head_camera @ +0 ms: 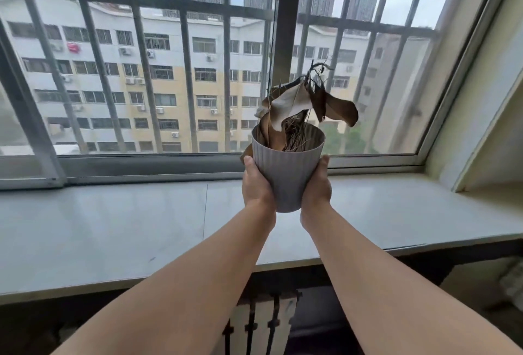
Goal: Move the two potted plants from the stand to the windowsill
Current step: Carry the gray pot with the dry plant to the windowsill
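A wide barred window [169, 71] with a dark metal frame fills the upper part of the view, and pale apartment blocks [119, 77] with tall towers behind them show through the glass. Below it runs the broad, glossy pale-grey stone windowsill [113, 227], which stretches from the left edge of the view to the cream side wall [481, 117] at the right. A white ribbed radiator [263, 323] stands under the windowsill's near edge.

Two bare forearms reach forward over that near edge, near its middle. The left hand [256, 184] and the right hand [317, 187] are clamped on opposite sides of a pale grey ribbed plastic flowerpot [287, 167], thumbs up along its walls. The flowerpot is upright and held above the windowsill, closer to the far edge by the window frame; its base is clear of the stone. Dried brown curled leaves [294, 102] and wiry dead stems rise from the pot and droop toward the right.
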A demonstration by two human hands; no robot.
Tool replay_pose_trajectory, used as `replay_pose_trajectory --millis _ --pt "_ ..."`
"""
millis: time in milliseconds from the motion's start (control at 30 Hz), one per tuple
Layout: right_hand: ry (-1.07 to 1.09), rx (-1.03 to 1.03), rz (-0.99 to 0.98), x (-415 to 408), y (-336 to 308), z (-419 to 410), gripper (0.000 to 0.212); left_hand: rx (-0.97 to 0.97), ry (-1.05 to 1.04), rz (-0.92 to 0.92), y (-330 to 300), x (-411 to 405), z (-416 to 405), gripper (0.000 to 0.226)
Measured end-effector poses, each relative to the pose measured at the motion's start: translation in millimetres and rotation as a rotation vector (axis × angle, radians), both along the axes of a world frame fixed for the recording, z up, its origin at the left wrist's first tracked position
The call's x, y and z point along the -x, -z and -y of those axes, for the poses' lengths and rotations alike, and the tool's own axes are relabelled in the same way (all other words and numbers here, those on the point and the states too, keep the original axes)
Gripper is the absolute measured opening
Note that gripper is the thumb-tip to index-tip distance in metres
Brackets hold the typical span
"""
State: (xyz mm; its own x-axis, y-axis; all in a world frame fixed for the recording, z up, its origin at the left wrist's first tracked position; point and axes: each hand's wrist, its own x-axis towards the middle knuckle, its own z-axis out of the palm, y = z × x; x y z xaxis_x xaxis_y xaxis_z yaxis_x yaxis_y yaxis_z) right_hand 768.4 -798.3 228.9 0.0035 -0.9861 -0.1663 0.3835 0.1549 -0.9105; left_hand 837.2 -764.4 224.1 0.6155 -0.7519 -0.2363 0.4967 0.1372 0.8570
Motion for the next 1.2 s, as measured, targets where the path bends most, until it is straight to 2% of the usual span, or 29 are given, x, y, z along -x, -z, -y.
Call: replay_pose_trajectory --millis 167,333,633,867,1000,1100,1200 --pt "-0.055 -0.026 0.000 -25.3 38.7 20.8 0.049 -0.020 -0.036 -0.028 34.5 -26.6 15.8 0.062" --pt "-0.073 -0.010 -0.017 -45.6 72.6 32.5 0.040 -0.050 -0.106 -0.030 63.4 -47.2 21.9 0.055" --pt "-0.066 -0.015 -0.022 -63.4 99.4 47.9 0.046 -0.108 -0.134 0.064 86.4 -65.8 33.4 0.043" --pt "-0.078 -0.011 -0.056 -68.9 105.5 53.9 0.050 -0.173 -0.156 0.140 89.1 -71.1 37.8 0.058" --pt "-0.086 -0.005 -0.056 -69.3 106.0 53.2 0.047 -0.187 -0.171 0.141 89.6 -73.1 37.6 0.056" --pt "-0.077 -0.020 -0.075 -68.4 104.1 51.8 0.044 -0.192 -0.181 0.134 91.0 -74.1 37.6 0.047" --pt "-0.058 -0.037 -0.108 -66.6 100.3 47.0 0.051 -0.202 -0.162 0.115 88.0 -73.3 31.3 0.057"
